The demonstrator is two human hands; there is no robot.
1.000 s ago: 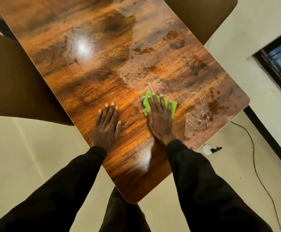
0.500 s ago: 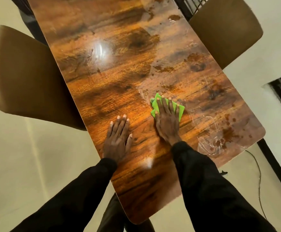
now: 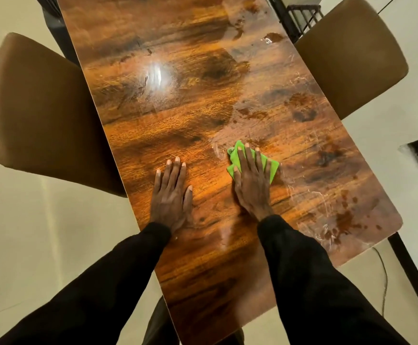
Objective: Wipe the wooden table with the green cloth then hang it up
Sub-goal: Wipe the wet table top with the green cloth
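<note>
The glossy wooden table runs from the bottom of the view up and away. My right hand lies flat, palm down, pressing the folded green cloth onto the tabletop near its middle right; the cloth shows past my fingertips and to their right. My left hand rests flat on the bare wood to the left of the cloth, fingers together, holding nothing. Wet smears and dark spots cover the table's right half and near right corner.
A brown chair stands against the table's left edge and another brown chair against the right edge. A dark metal rack is beyond the far right. A cable lies on the pale floor at lower right.
My head has tilted, so more of the table's far end and both chairs show. My right hand has slid the cloth a little farther up the table; my left hand has stayed flat.
</note>
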